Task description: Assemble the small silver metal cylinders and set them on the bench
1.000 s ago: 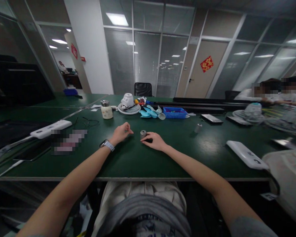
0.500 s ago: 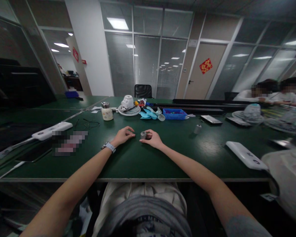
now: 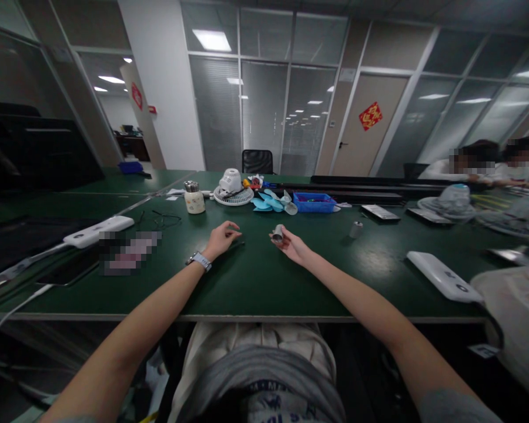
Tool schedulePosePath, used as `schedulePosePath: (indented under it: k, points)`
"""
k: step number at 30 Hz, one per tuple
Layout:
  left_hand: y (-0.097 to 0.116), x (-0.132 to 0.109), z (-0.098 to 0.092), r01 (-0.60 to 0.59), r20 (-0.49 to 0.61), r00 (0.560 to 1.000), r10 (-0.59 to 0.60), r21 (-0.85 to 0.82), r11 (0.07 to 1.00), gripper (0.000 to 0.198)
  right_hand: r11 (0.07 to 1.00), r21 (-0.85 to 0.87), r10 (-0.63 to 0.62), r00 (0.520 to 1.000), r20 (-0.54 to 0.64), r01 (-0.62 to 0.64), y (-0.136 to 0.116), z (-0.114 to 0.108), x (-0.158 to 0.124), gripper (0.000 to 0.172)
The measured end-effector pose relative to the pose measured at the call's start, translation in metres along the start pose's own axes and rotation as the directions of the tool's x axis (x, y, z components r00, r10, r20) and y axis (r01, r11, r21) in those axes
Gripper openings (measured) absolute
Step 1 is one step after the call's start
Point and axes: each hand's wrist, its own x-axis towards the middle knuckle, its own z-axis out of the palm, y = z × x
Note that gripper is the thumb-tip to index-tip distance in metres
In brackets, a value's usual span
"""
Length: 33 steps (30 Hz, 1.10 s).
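Note:
My right hand [image 3: 294, 245] holds a small grey metal cylinder [image 3: 278, 234] between thumb and fingers. The cylinder is tilted, one round end turned toward me, and seems to be off the tabletop. To its left is my left hand [image 3: 221, 239], a watch on its wrist, thumb and fingers curved but apart with nothing visible between them. Just beside that hand a tiny dark piece [image 3: 241, 243] lies on the green table [image 3: 255, 288]; it is too small to name. A similar metal cylinder [image 3: 356, 229] stands upright farther right.
Beyond my hands are a cream jar [image 3: 194, 200], a white fan part [image 3: 231, 191], blue fan blades [image 3: 268, 202] and a blue tray [image 3: 314, 202]. White power strips [image 3: 443, 277] lie at both sides. Glasses [image 3: 165, 218] rest at left. Other people sit at far right.
My right hand has moved right and turned, tipping the cylinder from upright to tilted. The tiny dark piece now shows beside my left hand, which has stayed nearly still.

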Motion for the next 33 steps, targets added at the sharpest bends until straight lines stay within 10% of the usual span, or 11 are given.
schedulePosePath:
  k: [33]
  points:
    - [0.009, -0.001, -0.006, 0.062, -0.059, 0.997, -0.053, 0.16, 0.985, 0.033, 0.983, 0.095, 0.148, 0.984, 0.102, -0.157, -0.001, -0.003, 0.0, 0.02]
